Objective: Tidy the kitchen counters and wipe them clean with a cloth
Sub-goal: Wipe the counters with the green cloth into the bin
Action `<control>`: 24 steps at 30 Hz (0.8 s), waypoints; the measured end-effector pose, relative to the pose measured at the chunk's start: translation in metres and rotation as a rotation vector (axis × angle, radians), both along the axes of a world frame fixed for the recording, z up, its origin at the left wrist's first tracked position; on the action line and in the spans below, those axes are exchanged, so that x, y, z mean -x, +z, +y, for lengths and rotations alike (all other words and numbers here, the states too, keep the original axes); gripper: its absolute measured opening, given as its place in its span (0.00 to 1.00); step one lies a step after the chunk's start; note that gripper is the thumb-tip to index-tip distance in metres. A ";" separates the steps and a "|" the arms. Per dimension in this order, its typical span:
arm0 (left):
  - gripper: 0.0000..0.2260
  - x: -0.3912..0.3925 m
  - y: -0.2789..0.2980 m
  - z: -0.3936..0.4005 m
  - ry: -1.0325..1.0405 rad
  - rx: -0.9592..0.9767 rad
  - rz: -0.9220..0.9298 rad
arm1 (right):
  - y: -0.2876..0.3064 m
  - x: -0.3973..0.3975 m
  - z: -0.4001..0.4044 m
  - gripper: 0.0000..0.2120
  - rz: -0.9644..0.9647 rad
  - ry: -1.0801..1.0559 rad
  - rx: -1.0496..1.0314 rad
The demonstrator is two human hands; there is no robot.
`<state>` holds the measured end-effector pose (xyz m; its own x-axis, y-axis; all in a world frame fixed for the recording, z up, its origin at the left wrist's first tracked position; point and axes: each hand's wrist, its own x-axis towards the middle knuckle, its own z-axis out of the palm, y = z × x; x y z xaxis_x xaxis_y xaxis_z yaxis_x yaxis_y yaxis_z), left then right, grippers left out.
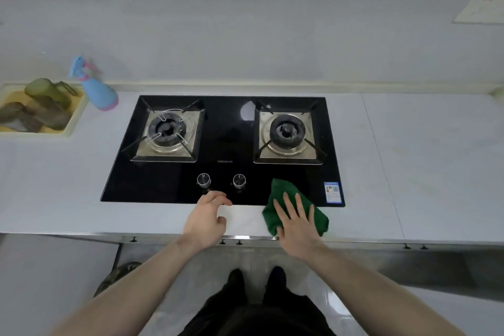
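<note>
1. On the pale counter (409, 172), seen from our head camera, our right hand (296, 224) lies flat on the green cloth (283, 189), with the fingers straight and spread, pressing it down.
2. The cloth lies partly on the front right corner of the black gas hob (223, 144) and partly on the counter strip in front of it, close to the counter's front edge.
3. Our left hand (207, 217) is beside it, at the front edge of the hob; its fingers are loosely curled and grasp nothing, and the fingertips are just below the left knob (203, 180).
4. The right knob (239, 180) stands near it, and a sticker (332, 192) is on the hob's front right corner.
5. At the far left, a blue spray bottle (96, 90) stands against the wall, just beside a yellow tray (73, 123) that holds greenish containers; these are blurred.
</note>
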<state>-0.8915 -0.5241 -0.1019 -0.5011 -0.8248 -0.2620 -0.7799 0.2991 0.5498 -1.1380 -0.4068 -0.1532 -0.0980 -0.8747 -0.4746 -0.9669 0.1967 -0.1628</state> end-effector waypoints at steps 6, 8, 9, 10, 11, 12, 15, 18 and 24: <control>0.24 0.022 0.002 -0.005 -0.231 -0.011 -0.092 | 0.007 0.051 0.021 0.34 -0.015 -0.034 -0.024; 0.25 0.036 0.004 -0.005 -0.277 0.000 -0.075 | 0.008 0.078 0.039 0.34 0.011 -0.135 -0.033; 0.25 0.043 0.005 -0.005 -0.284 0.007 -0.058 | 0.008 0.092 0.048 0.34 0.030 -0.190 -0.043; 0.25 0.049 0.006 -0.004 -0.292 0.013 -0.040 | 0.010 0.106 0.055 0.34 0.029 -0.264 -0.063; 0.24 0.054 0.006 -0.003 -0.306 0.018 -0.030 | 0.011 0.118 0.060 0.33 0.013 -0.353 -0.084; 0.24 0.058 0.007 -0.002 -0.328 0.020 -0.030 | 0.011 0.127 0.063 0.33 -0.005 -0.438 -0.105; 0.25 0.065 0.007 0.001 -0.400 0.037 -0.057 | 0.007 0.130 0.059 0.33 -0.006 -0.563 -0.164; 0.25 0.073 0.010 0.005 -0.435 0.032 -0.097 | 0.000 0.110 0.052 0.35 -0.020 -0.640 -0.142; 0.26 0.099 0.016 -0.003 -0.504 0.028 -0.167 | -0.002 0.123 0.068 0.34 -0.063 -0.493 -0.084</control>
